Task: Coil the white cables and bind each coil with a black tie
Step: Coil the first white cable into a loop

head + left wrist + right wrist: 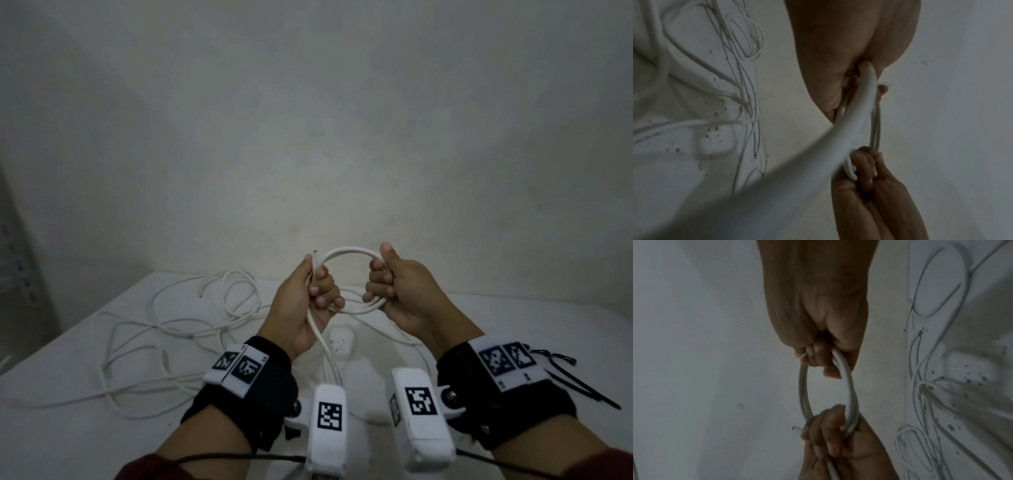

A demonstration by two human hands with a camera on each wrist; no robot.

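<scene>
Above the table I hold a small coil of white cable (346,253) between both hands. My left hand (317,291) grips its left side, fingers curled round the strands, and the cut cable end (315,256) sticks up past the thumb. My right hand (383,284) grips the right side in a fist, thumb up. The cable's tail (327,346) drops from my left hand toward the table. In the right wrist view the coil (803,394) spans from my right hand (818,313) to my left hand (838,451). Two black ties (575,380) lie beside my right wrist.
Loose white cable (205,308) sprawls in loops over the left half of the white table (513,325), also seen as loops (744,40) in the left wrist view. A plain wall stands close behind the table. A grey shelf edge (20,274) shows at far left.
</scene>
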